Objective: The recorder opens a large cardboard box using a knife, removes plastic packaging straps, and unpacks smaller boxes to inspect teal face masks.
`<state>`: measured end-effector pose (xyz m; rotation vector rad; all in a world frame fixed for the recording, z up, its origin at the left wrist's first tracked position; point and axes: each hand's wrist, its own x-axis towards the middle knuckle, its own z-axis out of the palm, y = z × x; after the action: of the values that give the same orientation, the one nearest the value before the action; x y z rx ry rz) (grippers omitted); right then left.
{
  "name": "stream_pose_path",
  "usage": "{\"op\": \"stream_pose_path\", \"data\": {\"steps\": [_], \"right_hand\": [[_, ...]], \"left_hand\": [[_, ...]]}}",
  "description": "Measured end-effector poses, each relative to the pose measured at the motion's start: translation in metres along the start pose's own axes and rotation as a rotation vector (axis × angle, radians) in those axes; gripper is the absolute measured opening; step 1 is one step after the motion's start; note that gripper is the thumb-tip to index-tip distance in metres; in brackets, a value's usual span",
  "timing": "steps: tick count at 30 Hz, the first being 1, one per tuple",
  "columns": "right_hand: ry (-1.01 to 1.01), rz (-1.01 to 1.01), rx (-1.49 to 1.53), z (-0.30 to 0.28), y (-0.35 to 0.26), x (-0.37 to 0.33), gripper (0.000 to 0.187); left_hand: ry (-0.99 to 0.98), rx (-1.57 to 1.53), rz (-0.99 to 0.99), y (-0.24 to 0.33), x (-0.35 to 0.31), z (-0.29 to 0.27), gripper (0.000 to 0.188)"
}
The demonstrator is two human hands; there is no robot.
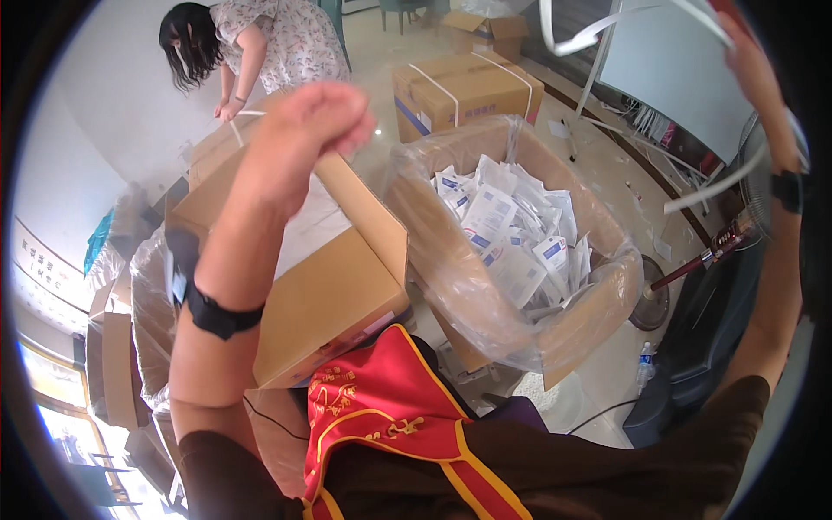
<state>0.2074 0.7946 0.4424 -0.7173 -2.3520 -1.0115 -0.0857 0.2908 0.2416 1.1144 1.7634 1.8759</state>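
Note:
My left hand [325, 120] is raised over the near open cardboard box [334, 299], its fingers curled in and slightly smeared. Nothing shows in it. White sheeting [322, 227] shows inside that box. At the upper right edge my right hand [747, 62] is lifted high, closed on a white packing strap [582, 40]. The strap loops out to the left, and a loose end [706, 198] hangs near my wrist. Something red [724, 6] shows at the fingertips, cut off by the picture's edge.
A lined carton [598, 325] of white sachets [511, 234] stands right of centre. Behind it is a strapped closed carton [468, 94]. Another person [277, 43] bends over a box at the upper left. A fan stand [650, 299] and whiteboard [672, 82] are at right.

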Motion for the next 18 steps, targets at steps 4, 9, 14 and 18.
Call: {"op": "stream_pose_path", "data": {"steps": [4,9,14,18], "right_hand": [[-0.166,-0.064,0.194,0.093,-0.149,-0.019,0.052],[-0.225,-0.195,0.516,0.188,-0.277,-0.024,0.024],[-0.352,-0.203,0.551,0.249,-0.355,0.037,0.026],[-0.125,-0.219,0.643,0.312,-0.353,0.094,0.060]], "left_hand": [[0.108,0.073,-0.300,-0.049,-0.053,-0.010,0.018],[0.282,0.125,-0.509,-0.098,-0.122,-0.058,0.011],[0.536,0.209,-0.641,-0.104,-0.182,-0.102,0.009],[0.662,0.256,-0.637,-0.114,-0.205,-0.121,0.008]]}}
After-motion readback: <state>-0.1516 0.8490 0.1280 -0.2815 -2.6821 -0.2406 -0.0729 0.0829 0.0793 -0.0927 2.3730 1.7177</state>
